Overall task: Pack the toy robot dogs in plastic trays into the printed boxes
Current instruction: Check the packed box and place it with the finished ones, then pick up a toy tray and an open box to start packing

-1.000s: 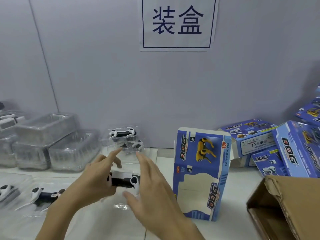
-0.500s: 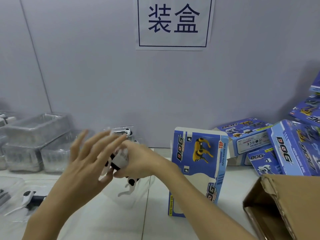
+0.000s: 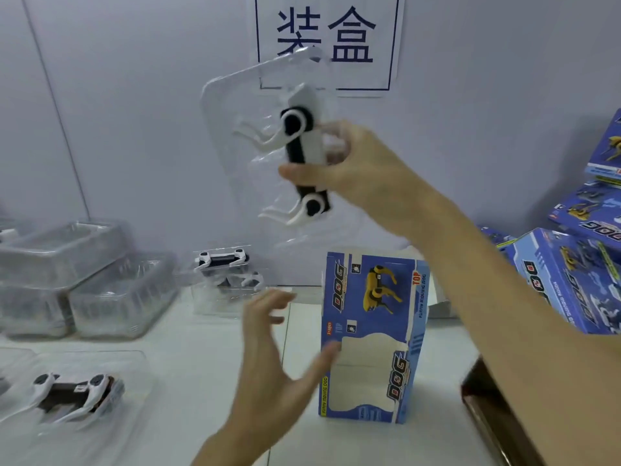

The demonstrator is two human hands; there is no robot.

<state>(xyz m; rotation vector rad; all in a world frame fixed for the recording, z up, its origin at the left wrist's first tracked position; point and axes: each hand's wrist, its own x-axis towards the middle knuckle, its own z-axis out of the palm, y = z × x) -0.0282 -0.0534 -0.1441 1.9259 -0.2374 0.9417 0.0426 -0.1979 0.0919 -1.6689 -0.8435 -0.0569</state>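
My right hand (image 3: 353, 169) grips a black-and-white toy robot dog (image 3: 304, 153) seated in its clear plastic tray (image 3: 228, 105), held upright in the air above the box. A blue printed box (image 3: 373, 334) with a yellow dog picture stands on the white table, its top open. My left hand (image 3: 272, 358) hovers just left of the box, fingers spread, thumb close to the box's left edge, holding nothing. Another toy dog in a tray (image 3: 72, 391) lies at the front left. A third trayed dog (image 3: 223, 264) leans against the back wall.
Stacks of empty clear trays (image 3: 80, 280) sit at the back left. Several blue printed boxes (image 3: 571, 274) are piled at the right. A brown cardboard carton (image 3: 497, 418) stands open at the front right. A paper sign (image 3: 327, 42) hangs on the grey wall.
My right hand has lifted the trayed dog from the table up high and turned it upright. My left hand let go of it and dropped toward the box's left side.
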